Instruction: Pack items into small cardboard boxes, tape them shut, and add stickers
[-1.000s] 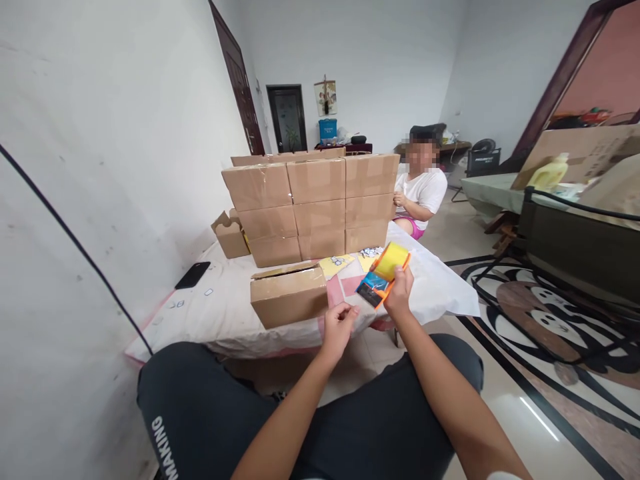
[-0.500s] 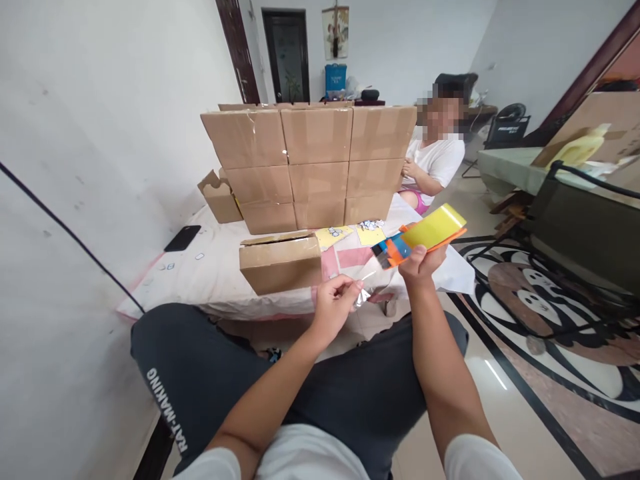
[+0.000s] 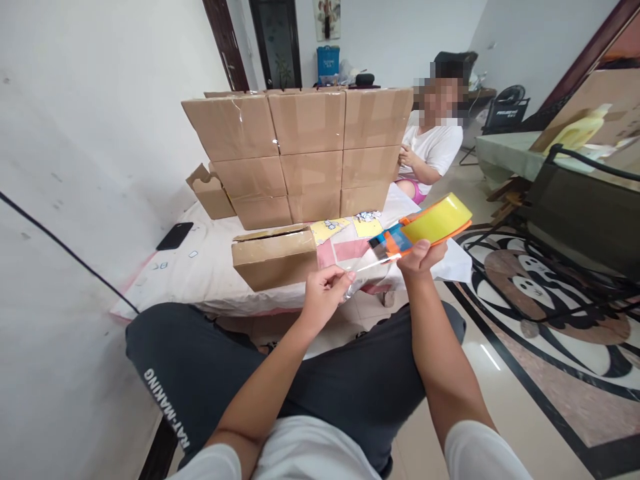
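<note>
Right hand (image 3: 419, 257) gripping tape dispenser (image 3: 423, 231) from below, raised above right knee, just off near table edge. Dispenser orange-framed with blue nose, yellow-green roll on top. Left hand (image 3: 324, 295) pinched shut on free end of clear tape strip (image 3: 367, 267); strip stretched from dispenser nose to fingertips. Hands near each other, not touching.

Beyond hands: small cardboard box (image 3: 275, 255) on near part of table (image 3: 210, 280), top flaps closed, seam showing no tape. Yellow printed sheets (image 3: 330, 231) lying flat just behind box; print too small to read. Farther back, stack of sealed boxes (image 3: 305, 150), three wide, three high, clear tape glinting on fronts. Open-flapped box (image 3: 209, 193) left of stack. Black phone (image 3: 175, 235) flat on white cloth near wall, small white bits beside it.

Dark shorts (image 3: 200, 380) on raised left knee, white lettering upside down, readable as "RAT-MAKING". White shirt hem at bottom edge.

Another person (image 3: 433, 150) in white top seated behind stack, right side, hand at stack edge. Yellow bottle (image 3: 583, 130) on far right table, no legible label. Patterned floor at right.
</note>
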`<state>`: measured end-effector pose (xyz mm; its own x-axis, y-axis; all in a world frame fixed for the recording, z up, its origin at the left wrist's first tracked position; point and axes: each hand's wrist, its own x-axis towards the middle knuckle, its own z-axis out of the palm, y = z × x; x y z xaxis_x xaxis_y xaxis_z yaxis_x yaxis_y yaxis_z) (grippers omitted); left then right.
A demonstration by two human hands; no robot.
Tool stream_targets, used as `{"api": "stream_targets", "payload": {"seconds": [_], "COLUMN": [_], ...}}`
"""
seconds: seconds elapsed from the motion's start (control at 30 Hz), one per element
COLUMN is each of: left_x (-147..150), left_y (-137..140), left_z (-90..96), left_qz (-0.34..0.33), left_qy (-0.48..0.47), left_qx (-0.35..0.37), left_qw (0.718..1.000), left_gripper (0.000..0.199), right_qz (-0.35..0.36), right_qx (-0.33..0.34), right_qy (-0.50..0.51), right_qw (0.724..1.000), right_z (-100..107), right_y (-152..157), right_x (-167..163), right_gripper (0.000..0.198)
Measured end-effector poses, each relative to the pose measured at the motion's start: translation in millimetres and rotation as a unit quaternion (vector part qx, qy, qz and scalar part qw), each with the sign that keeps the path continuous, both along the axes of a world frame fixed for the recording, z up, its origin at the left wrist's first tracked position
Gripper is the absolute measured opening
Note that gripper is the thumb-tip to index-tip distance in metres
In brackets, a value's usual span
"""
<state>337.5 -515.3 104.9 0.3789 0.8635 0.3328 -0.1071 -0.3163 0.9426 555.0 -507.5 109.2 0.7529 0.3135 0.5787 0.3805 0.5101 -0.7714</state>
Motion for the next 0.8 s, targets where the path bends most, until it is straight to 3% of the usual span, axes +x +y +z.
{"api": "stream_targets", "payload": {"seconds": [0.1,0.2,0.37,0.7,0.8], "left_x": [10,19,19,9,3], "left_y": [5,9,11,17,16], "left_z": [-13.4,-24.4,-25.6,-24.7,-18.3], "left_qz": [-0.037,-0.05,-0.043,-0.011,-0.002], "left_qy": [0.014,0.016,0.004,0.014,0.01], "left_qx": [0.007,0.018,0.017,0.025,0.007], "left_qw": [0.999,0.998,0.999,1.0,1.0], "left_gripper": [0.039,0.036,0.035,0.037,0.037], "right_qz": [0.102,0.2,0.185,0.183,0.133], "right_qx": [0.033,0.026,0.043,0.024,0.05], "right_qy": [0.046,0.113,0.169,0.169,0.136], "right_qw": [0.993,0.973,0.967,0.968,0.98], "right_z": [19,28,21,16,6], "right_y": [-6,-5,5,12,16], "right_x": [-29,-44,-38,-48,-41], "right_gripper": [0.055,0.044,0.033,0.03,0.031]}}
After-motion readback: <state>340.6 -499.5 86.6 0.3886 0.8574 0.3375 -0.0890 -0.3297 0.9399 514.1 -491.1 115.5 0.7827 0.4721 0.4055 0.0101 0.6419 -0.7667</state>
